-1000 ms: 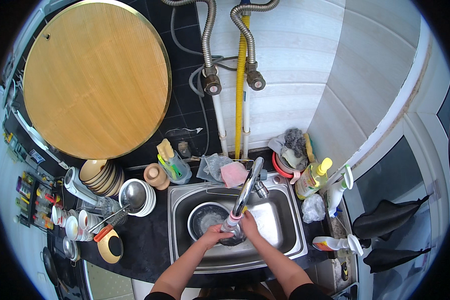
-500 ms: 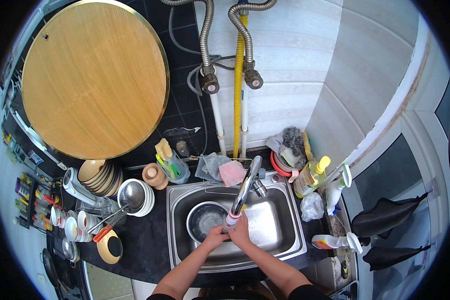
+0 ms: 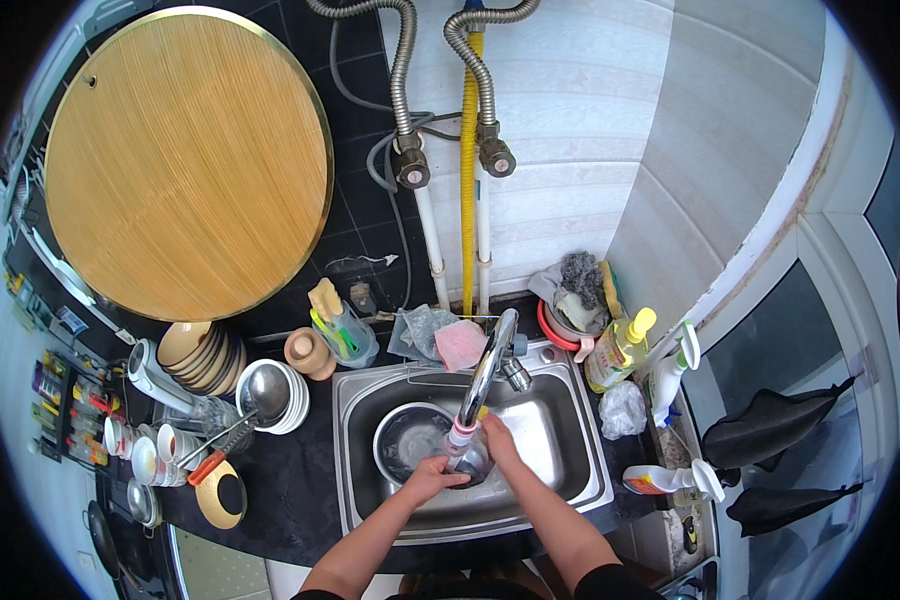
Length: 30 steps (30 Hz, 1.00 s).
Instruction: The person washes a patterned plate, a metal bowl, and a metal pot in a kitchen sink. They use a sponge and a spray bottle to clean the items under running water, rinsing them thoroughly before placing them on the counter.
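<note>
Over the steel sink (image 3: 550, 495) my left hand (image 3: 433, 482) is closed on the near side of a rounded, see-through greyish vessel (image 3: 477, 462). Its exact kind is hard to make out under the tap. My right hand (image 3: 502, 442) is at the vessel's right side, fingers curled, with a small yellow thing (image 3: 484, 412) at the fingertips. The chrome tap (image 3: 485, 370) ends in a pink and white nozzle (image 3: 461, 435) just above the vessel. To the left, inside the sink, sits a round metal basin (image 3: 382, 430) with cloudy water.
A pink cloth (image 3: 461, 345) lies behind the sink. Stacked white bowls (image 3: 295, 400) with a ladle (image 3: 267, 390) stand left. A yellow detergent bottle (image 3: 618, 352), a plastic bag (image 3: 623, 411) and spray bottles (image 3: 670, 482) line the right. A round wooden board (image 3: 190, 165) leans behind.
My hands have moved apart: the right went up and rightward, the left slightly left and down. More of the see-through vessel shows between them. The view has shifted slightly.
</note>
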{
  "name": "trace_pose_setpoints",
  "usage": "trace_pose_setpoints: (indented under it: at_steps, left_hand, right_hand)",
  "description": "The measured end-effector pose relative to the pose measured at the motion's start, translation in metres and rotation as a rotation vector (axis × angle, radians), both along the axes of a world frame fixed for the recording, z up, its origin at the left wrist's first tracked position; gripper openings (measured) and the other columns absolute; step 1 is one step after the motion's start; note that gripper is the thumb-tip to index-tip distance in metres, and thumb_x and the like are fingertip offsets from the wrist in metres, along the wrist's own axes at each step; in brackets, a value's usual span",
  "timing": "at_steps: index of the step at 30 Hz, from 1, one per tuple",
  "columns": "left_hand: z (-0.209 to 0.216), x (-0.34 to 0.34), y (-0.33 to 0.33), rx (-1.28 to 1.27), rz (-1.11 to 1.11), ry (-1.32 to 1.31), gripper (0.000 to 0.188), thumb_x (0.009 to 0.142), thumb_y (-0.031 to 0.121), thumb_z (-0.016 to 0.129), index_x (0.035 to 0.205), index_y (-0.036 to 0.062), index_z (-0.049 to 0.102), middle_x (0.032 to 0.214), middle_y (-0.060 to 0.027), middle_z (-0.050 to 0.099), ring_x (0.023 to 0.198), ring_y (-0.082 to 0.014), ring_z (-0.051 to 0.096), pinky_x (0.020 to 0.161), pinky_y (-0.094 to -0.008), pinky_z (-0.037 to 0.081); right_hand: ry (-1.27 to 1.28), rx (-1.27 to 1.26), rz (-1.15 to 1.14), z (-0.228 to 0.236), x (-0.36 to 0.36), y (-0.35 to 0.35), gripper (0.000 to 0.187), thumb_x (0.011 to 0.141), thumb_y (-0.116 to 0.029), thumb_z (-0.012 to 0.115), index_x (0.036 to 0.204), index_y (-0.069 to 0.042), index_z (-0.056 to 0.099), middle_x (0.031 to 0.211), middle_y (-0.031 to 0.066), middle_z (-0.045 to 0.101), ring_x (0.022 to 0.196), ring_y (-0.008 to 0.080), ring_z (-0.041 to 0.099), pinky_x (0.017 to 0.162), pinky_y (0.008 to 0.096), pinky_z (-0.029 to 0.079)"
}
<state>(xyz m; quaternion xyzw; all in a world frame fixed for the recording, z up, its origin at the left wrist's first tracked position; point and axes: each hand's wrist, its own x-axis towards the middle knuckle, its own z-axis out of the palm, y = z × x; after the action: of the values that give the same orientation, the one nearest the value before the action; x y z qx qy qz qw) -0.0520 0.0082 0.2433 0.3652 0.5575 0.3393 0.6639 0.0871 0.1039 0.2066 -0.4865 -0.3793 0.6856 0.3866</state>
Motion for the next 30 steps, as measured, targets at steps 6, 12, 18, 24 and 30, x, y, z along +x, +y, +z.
trace_pose_setpoints:
  at_steps: [6,12,18,24,30]
  left_hand:
    - [-0.021,0.005,0.007,0.088,0.198,-0.084,0.022,0.074,0.006,0.068,0.095,0.0031,0.061,0.082,-0.0008,0.062,0.074,-0.007,0.055,0.069,-0.0221,0.045]
    - [0.002,0.0,0.0,-0.009,0.067,-0.074,0.026,0.074,0.005,0.068,0.099,0.0048,0.06,0.09,-0.0012,0.062,0.079,-0.0084,0.056,0.073,-0.0231,0.044]
    - [0.001,0.009,0.006,-0.007,0.314,-0.343,0.028,0.075,0.003,0.065,0.101,0.0054,0.058,0.092,-0.0025,0.062,0.083,-0.0111,0.057,0.075,-0.0254,0.045]
    - [-0.013,0.003,0.007,0.029,0.5,-0.516,0.026,0.079,0.0,0.057,0.104,0.0038,0.054,0.098,-0.0054,0.061,0.089,-0.0162,0.058,0.081,-0.0299,0.045]
    - [-0.014,-0.004,0.003,-0.054,0.534,-0.686,0.036,0.081,0.0,0.052,0.116,0.0044,0.044,0.11,-0.0087,0.056,0.101,-0.0209,0.055,0.09,-0.0353,0.043]
  right_hand:
    - [-0.693,0.867,0.022,-0.006,-0.013,-0.031,0.043,0.083,-0.02,0.044,0.118,0.005,0.041,0.115,0.0219,0.047,0.108,0.0339,0.046,0.094,0.0347,0.034]
    - [0.052,-0.118,0.11,0.008,-0.005,0.005,0.037,0.089,-0.029,0.041,0.108,0.0,0.055,0.103,0.0079,0.059,0.099,0.0175,0.053,0.09,0.0308,0.037]
    - [0.309,-0.058,-0.029,-0.036,0.002,-0.01,0.047,0.094,-0.036,0.031,0.121,0.0,0.043,0.115,0.0094,0.051,0.108,0.0165,0.046,0.095,0.0282,0.031]
    - [-0.167,0.368,-0.057,-0.038,-0.014,-0.03,0.048,0.091,-0.027,0.04,0.128,0.002,0.034,0.124,0.0187,0.041,0.116,0.0246,0.038,0.099,0.0319,0.027]
    - [0.162,-0.127,0.052,-0.025,0.013,-0.017,0.052,0.09,-0.04,0.043,0.127,-0.004,0.039,0.119,0.0086,0.05,0.11,0.0164,0.045,0.091,0.0291,0.035]
